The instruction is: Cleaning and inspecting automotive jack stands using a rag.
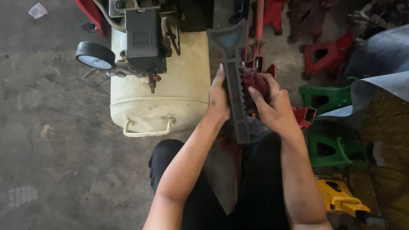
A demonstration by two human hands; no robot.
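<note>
Forearms, both bare, rise from six o'clock over dark-trousered knees and meet at frame centre. Just right of the right forearm, at four o'clock, lies a yellow plastic power-tool housing [338, 196] on the concrete floor [55, 140].

Left hand [218, 102]: grip closed along the left flank of a dark grey toothed steel ratchet bar with a saddle-shaped head [235, 91], fingers extended up its side, thumb hidden behind.

Right hand [272, 106]: grip pinching a dark red crumpled rag [257, 81] against the bar's toothed right face; fingertips curl over the cloth.

Key relation: the bar's long axis runs from six to twelve o'clock, saddle head at the far end, foot toward the knees. It stands between the two hands, touching both; the rag sits on its three o'clock side, so the right hand is the nearer to the teeth, and the left serves as the steadying hold.

Beyond the hands, at ten to eleven o'clock: a cream-coloured cylindrical steel air-compressor tank [166, 98] with a loop handle, carrying a round black-rimmed pressure gauge [95, 55] and a dark grey switch box [144, 40].

At three o'clock: two green steel stand bases [326, 99], one behind the other. Farther, at one to two o'clock: red steel stand bases [326, 53], partly shadowed. A grey sheet covers the far right edge.
</note>
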